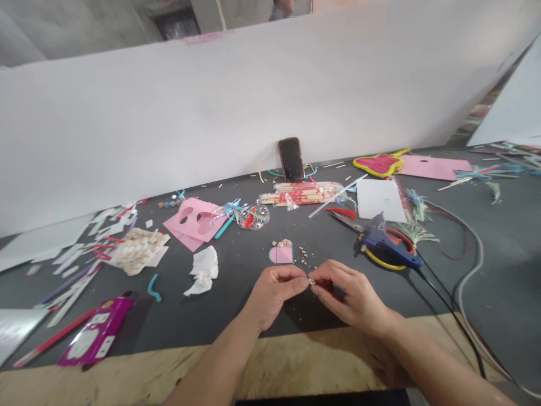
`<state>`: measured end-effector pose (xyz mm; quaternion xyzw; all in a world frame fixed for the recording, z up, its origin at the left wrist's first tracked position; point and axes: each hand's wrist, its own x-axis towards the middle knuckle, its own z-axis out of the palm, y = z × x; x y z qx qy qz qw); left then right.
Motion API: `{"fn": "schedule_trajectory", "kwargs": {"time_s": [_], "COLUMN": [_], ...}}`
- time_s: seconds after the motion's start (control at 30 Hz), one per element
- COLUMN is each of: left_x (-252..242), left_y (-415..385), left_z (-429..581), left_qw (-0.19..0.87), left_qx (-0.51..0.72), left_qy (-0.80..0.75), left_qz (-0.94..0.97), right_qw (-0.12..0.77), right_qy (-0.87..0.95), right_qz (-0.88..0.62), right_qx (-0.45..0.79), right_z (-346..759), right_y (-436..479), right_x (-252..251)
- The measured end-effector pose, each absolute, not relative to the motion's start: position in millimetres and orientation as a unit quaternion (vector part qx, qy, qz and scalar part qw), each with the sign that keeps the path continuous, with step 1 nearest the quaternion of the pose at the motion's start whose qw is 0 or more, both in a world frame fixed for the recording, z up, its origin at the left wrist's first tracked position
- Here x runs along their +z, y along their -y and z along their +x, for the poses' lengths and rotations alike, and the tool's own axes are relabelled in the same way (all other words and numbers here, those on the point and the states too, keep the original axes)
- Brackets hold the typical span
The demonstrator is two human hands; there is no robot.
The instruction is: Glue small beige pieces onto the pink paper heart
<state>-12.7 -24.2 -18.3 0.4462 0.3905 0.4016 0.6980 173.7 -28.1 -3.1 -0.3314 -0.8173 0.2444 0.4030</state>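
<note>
My left hand and my right hand meet fingertip to fingertip near the table's front edge. Between them is a small beige crumbly piece, pinched by both; its exact kind is too small to make out. Just beyond the fingers lie loose beige bits of the same look. A small pink heart-like shape with a teal outline lies flat to the left of them, and part of its top is covered with beige bits.
To the right are a blue glue gun, scissors and a grey cable. Stick packs lie before an upright phone. On the left are crumpled tissue, pink card and a purple packet.
</note>
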Motion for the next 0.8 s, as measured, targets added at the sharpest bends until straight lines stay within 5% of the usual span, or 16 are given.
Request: {"fn": "schedule_trajectory", "kwargs": {"time_s": [0.8], "left_x": [-18.9], "left_y": [24.9], "left_z": [-12.7], "left_qw": [0.703], "left_qx": [0.407], "left_qy": [-0.385], "left_qz": [0.438], "right_qw": [0.406], "right_qy": [0.812], "right_qz": [-0.343], "right_qx": [0.243], "right_z": [173.5], "right_y": [28.6], "right_x": [-1.7]}}
